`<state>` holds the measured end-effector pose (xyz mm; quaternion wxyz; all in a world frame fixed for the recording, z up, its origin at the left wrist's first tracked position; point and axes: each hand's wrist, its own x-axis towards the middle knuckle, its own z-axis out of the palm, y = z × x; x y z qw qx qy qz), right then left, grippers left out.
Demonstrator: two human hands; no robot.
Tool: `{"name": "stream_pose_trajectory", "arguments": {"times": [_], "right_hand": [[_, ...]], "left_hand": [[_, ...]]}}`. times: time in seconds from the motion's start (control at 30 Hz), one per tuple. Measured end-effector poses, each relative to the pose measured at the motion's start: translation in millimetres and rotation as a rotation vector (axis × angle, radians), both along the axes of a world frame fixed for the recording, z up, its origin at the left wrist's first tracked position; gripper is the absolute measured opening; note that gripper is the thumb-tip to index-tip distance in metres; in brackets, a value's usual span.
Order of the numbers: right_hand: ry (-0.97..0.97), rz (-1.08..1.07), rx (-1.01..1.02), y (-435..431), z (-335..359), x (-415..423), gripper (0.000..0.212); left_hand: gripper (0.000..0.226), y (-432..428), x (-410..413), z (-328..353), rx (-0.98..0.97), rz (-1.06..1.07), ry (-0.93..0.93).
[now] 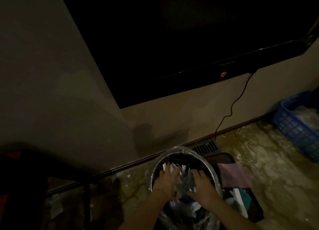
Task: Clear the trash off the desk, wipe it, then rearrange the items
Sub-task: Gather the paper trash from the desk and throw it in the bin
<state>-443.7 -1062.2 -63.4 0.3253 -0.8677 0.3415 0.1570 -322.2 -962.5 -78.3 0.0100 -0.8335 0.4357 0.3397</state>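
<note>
Two hands: the left hand and the right hand reach down side by side over the bin; they clasp one wad between them
Grip: the fingers of both hands curve over the crumpled paper and hold it from either side; motion blur hides the finer detail
Trash: the white crumpled paper sits between the palms, directly above the bin's mouth, its upper edges poking out past the fingertips
Bin: round and dark, lined with a clear plastic bag folded over the rim; it stands on the floor close to the wall; more pale scraps lie inside, below the wrists
Right of the bin: a dark tray touches its side; a pink cloth lies across the tray's upper end
Behind the bin: a slatted floor vent against the skirting
Wall: a black television hangs above; a thin cable trails from it down to the floor
Far right: a blue basket, well apart from the bin; its contents are too dim to tell
</note>
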Motion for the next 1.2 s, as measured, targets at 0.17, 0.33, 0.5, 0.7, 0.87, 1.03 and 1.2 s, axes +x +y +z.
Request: {"name": "stream_pose_trajectory", "arguments": {"times": [0.17,0.33,0.5,0.7,0.87,1.03,1.2], "right_hand": [[-0.084,0.076,-0.044,-5.8,23.6,-5.1,0.074],[-0.127,0.183,-0.076,-6.0,41.1,-11.8,0.068],[-0.196,0.345,-0.137,15.3,56.7,-6.5,0.059],[-0.260,0.516,-0.186,72.2,87.5,23.1,0.050],[-0.309,0.695,-0.197,142.0,106.6,53.3,0.051],[-0.338,0.816,-0.163,239.0,107.0,74.1,0.043],[-0.330,0.928,-0.118,353.7,94.6,79.2,0.057]], "left_hand": [[0.098,6.7,-6.3,20.7,-0.018,0.062,-0.018],[0.084,30.6,-18.0,50.0,-0.033,0.107,-0.167],[0.058,70.5,-32.9,73.5,-0.077,0.268,-0.229],[0.058,158.0,-39.4,110.3,-0.102,0.497,-0.343],[0.053,248.4,-37.7,129.7,-0.118,0.694,-0.378],[0.051,360.5,-49.2,133.7,-0.181,0.867,-0.407],[0.065,475.7,-66.3,127.5,-0.163,0.992,-0.403]]}}
